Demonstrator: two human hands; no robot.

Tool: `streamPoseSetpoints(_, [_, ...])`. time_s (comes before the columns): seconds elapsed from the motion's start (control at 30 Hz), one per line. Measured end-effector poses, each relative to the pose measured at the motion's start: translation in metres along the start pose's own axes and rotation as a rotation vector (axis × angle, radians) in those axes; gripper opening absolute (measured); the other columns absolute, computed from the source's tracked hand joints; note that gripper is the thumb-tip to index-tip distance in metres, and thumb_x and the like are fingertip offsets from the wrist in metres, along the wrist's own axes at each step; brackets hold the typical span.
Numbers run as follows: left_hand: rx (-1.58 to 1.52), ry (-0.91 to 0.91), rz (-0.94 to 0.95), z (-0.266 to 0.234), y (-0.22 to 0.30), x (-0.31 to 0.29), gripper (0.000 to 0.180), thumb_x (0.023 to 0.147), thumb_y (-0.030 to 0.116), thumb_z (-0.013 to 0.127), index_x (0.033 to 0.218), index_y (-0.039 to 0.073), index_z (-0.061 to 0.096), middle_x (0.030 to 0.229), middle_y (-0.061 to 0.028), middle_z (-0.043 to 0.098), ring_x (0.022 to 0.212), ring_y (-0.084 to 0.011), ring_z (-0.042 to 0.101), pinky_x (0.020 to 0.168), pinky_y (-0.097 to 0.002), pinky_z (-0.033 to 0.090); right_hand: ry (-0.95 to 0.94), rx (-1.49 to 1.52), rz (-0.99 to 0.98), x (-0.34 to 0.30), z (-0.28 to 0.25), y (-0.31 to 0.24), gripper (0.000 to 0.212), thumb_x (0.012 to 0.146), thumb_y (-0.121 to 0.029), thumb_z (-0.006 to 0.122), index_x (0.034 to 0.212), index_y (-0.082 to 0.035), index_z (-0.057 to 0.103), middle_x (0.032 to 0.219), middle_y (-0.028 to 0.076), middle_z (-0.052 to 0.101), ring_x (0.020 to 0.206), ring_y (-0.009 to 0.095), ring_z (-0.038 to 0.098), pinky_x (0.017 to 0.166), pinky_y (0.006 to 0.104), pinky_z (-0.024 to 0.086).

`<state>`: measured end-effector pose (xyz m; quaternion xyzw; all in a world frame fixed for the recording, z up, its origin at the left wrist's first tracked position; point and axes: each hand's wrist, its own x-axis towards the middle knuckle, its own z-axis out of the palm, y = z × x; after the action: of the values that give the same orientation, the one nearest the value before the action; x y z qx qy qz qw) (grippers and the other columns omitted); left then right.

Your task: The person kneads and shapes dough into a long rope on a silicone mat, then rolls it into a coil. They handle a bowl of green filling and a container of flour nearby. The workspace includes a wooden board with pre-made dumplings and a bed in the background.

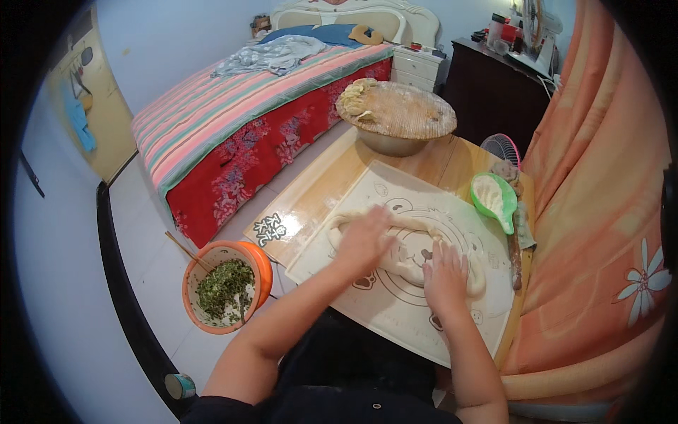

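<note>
A long, pale rope of dough [424,225] lies in a stretched loop on a cream pastry mat [332,286] printed with a cartoon animal. My left hand [366,244], slightly blurred, rests over the loop's left part with its fingers stretched out. On the near right part, my right hand [446,279] lies flat with fingers apart, touching the dough. Neither hand is closed round anything. My palms hide pieces of the rope. Right of the mat is a green scoop [506,223] holding white flour, and below it a thin brown rolling pin [515,261].
A metal basin [388,144] topped by a round woven tray [409,113] with several dumplings [358,95] stands on the wooden table [311,187]. An orange pot [263,272] of chopped greens sits left of the table. An orange curtain [586,212] borders the right; a bed [247,152] stands behind.
</note>
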<state>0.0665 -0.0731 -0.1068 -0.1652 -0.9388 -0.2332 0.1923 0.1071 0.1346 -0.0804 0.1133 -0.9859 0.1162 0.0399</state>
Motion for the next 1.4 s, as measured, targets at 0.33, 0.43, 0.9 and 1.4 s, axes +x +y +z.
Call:
streamPoseSetpoints(0.33, [0.174, -0.269, -0.359, -0.038, -0.063, -0.018, 0.067, 0.074, 0.024, 0.070, 0.133, 0.003, 0.044, 0.121, -0.0204, 0.049, 0.112, -0.0368, 0.048, 0.097, -0.0425, 0.042, -0.342, 0.272, -0.156, 0.027, -0.004, -0.063, 0.040, 0.086, -0.031, 0.060, 0.114, -0.003, 0.060, 0.108, 0.016, 0.061, 0.107, 0.033, 0.055, 0.096, 0.0403, 0.040])
streamPoseSetpoints(0.43, [0.125, -0.375, -0.288, -0.044, -0.068, -0.022, 0.065, 0.070, 0.020, 0.071, 0.129, 0.004, 0.047, 0.114, -0.0191, 0.052, 0.113, -0.0378, 0.047, 0.097, -0.0420, 0.043, 0.070, 0.200, -0.279, 0.056, 0.016, -0.037, 0.042, 0.082, -0.028, 0.066, 0.115, -0.003, 0.059, 0.111, 0.017, 0.060, 0.109, 0.033, 0.053, 0.096, 0.0410, 0.040])
streamPoseSetpoints(0.9, [-0.148, -0.239, -0.412, -0.056, -0.059, -0.015, 0.040, 0.086, 0.024, 0.062, 0.120, 0.005, 0.050, 0.095, -0.0189, 0.063, 0.089, -0.0362, 0.062, 0.076, -0.0430, 0.049, -0.396, 0.089, -0.455, 0.157, -0.005, -0.020, 0.039, 0.079, -0.039, 0.068, 0.103, -0.009, 0.059, 0.084, 0.014, 0.067, 0.086, 0.034, 0.063, 0.078, 0.0435, 0.048])
streamPoseSetpoints(1.4, [0.217, -0.343, -0.224, -0.074, -0.063, -0.048, 0.015, 0.088, 0.013, 0.048, 0.101, 0.006, 0.049, 0.085, -0.0165, 0.061, 0.080, -0.0348, 0.063, 0.066, -0.0446, 0.049, -0.211, -0.228, -0.350, 0.207, 0.004, 0.119, 0.034, 0.074, -0.041, 0.070, 0.087, -0.009, 0.069, 0.088, 0.015, 0.067, 0.087, 0.034, 0.063, 0.077, 0.0434, 0.050])
